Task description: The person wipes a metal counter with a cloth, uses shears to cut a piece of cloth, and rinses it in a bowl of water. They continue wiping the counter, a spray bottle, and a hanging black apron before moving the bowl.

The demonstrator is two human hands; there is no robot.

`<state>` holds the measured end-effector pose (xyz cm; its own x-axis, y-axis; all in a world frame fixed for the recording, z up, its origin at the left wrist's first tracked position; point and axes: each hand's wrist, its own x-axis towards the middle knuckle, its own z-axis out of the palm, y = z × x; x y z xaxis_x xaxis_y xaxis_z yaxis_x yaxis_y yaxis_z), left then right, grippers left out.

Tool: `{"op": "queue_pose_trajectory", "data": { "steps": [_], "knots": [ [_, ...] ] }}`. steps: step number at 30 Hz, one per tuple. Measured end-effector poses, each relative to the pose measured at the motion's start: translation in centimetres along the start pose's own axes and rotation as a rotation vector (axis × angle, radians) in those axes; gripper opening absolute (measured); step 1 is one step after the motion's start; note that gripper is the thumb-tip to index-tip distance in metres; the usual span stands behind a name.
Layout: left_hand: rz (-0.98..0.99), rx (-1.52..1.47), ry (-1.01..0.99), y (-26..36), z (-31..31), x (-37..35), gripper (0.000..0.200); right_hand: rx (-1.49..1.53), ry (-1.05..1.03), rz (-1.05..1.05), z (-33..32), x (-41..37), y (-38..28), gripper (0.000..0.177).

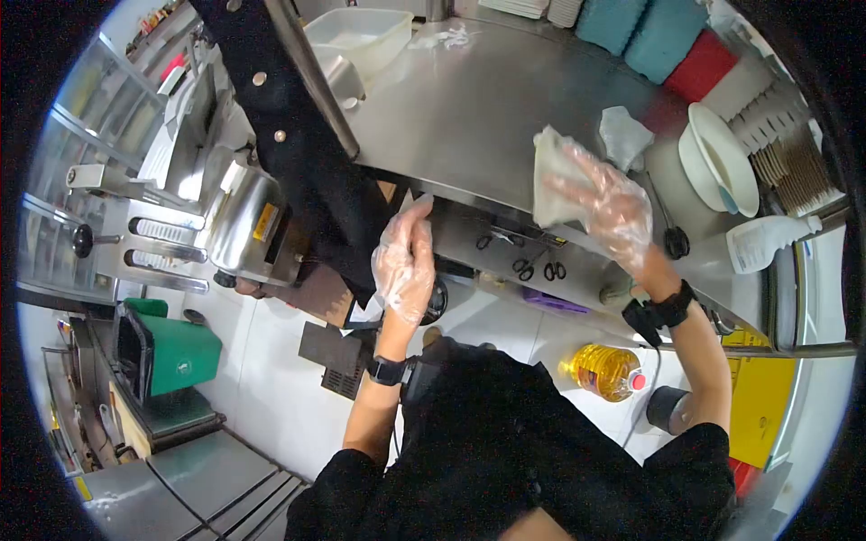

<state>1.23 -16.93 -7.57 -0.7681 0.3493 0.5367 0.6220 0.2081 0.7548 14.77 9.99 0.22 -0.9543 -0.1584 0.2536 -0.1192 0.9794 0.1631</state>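
Both hands wear clear plastic gloves. My right hand (pixel 600 203) lies with its fingers spread over a folded pale cloth (pixel 552 185) at the front edge of the steel table (pixel 469 99). My left hand (pixel 404 261) is in the air just before the table edge, its fingers extended upward and holding nothing visible. Beyond the right hand, a crumpled clear plastic piece (pixel 624 137) rests on the tabletop. Scissors with black handles (pixel 675 240) lie to the right of that hand.
White bowls (pixel 717 162) and a spray bottle (pixel 767 243) stand at the right. A plastic tub (pixel 361 36) is at the back left. Several scissors (pixel 532 266) hang under the front edge. A person's dark sleeve (pixel 289 135) reaches in at left. An oil bottle (pixel 604 371) is on the floor.
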Motion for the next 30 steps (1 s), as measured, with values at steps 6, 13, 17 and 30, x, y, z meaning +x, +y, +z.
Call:
{"op": "queue_pose_trajectory", "data": {
  "steps": [6, 13, 17, 30],
  "knots": [
    [0.163, 0.103, 0.017, 1.6, 2.5, 6.0, 0.022, 0.197, -0.104, 0.296, 1.1, 2.5, -0.6, 0.082],
    [0.222, 0.137, 0.088, -2.2, 5.0, 10.6, 0.023, 0.079, -0.238, 0.142, 1.5, 2.1, 0.9, 0.067],
    [0.096, 0.164, -0.007, -5.4, 7.9, 12.2, 0.025, 0.051, -0.259, 0.294, 3.9, 6.7, 3.3, 0.061],
    [0.152, 0.423, 0.014, -3.7, 7.4, 11.7, 0.032, 0.095, -0.386, 1.095, 11.4, 18.7, 14.2, 0.068]
  ]
}}
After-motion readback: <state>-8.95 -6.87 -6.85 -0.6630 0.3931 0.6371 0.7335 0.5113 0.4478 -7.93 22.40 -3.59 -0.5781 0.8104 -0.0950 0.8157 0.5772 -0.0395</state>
